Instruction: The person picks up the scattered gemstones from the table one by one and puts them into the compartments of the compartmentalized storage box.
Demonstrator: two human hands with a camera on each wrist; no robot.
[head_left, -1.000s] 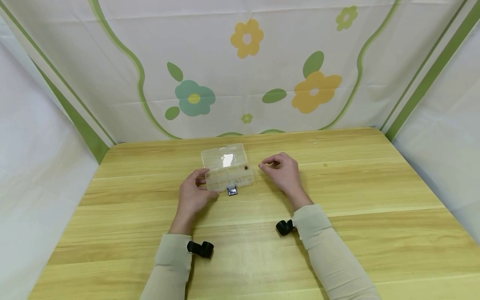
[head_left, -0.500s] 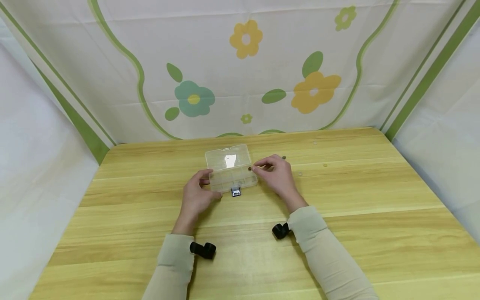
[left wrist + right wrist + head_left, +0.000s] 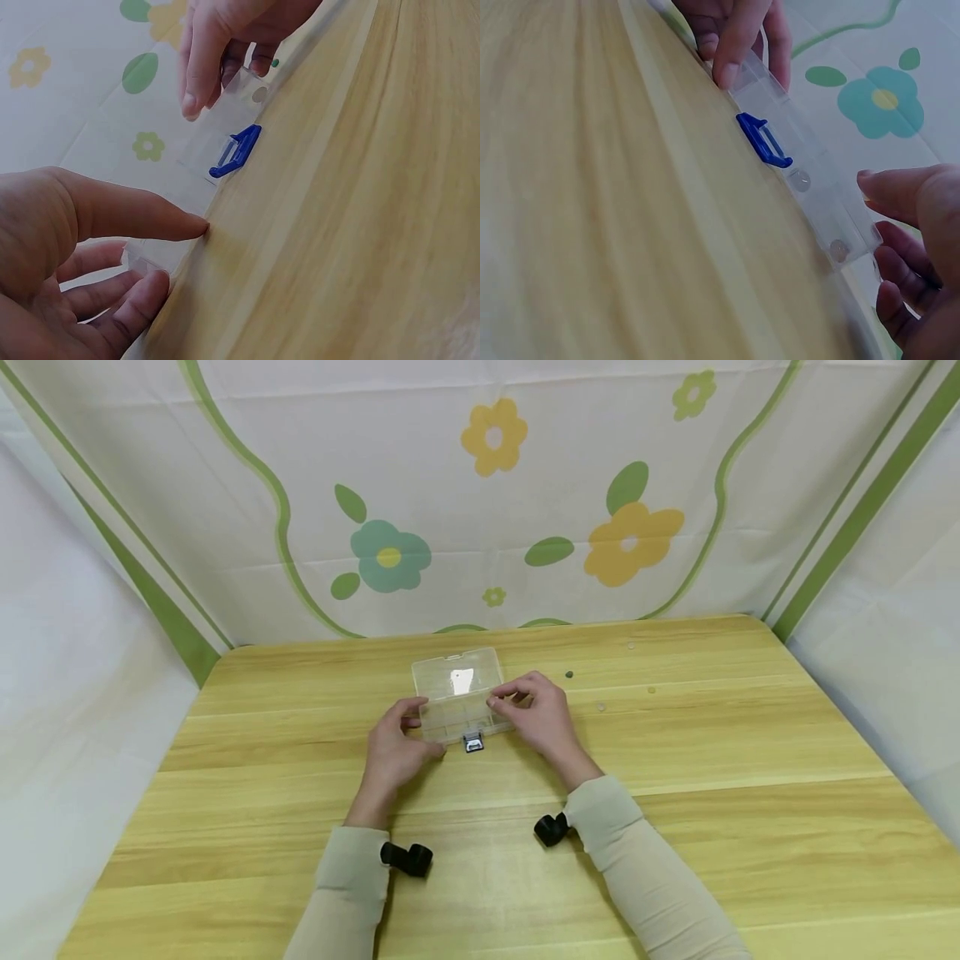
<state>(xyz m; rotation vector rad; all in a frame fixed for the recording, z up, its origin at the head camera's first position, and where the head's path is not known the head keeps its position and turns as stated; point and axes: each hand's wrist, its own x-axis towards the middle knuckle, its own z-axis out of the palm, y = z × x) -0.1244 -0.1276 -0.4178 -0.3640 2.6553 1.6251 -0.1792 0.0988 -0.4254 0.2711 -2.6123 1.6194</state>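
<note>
A clear plastic compartment box (image 3: 453,717) with its lid (image 3: 442,675) tipped back lies on the table, its blue latch (image 3: 763,141) at the front edge. My left hand (image 3: 392,756) holds the box's left end between thumb and fingers. Over the right-hand compartments is my right hand (image 3: 542,714), thumb and index fingertip brought together at a tiny dark round piece (image 3: 491,701), mostly hidden by the fingertips. In the right wrist view two clear button-like discs lie in the box, one disc (image 3: 800,180) near the latch and another disc (image 3: 839,250) at the right end.
Right of the box, small round pieces lie on the wooden table (image 3: 480,877): a dark piece (image 3: 569,674), a clear piece (image 3: 602,707), a yellowish piece (image 3: 652,690) and a pale piece (image 3: 631,646). A flower-printed cloth (image 3: 480,510) hangs behind the table.
My right hand has moved left from beside the box to over its right end, uncovering the dark and clear pieces on the table. The box and left hand shifted slightly right.
</note>
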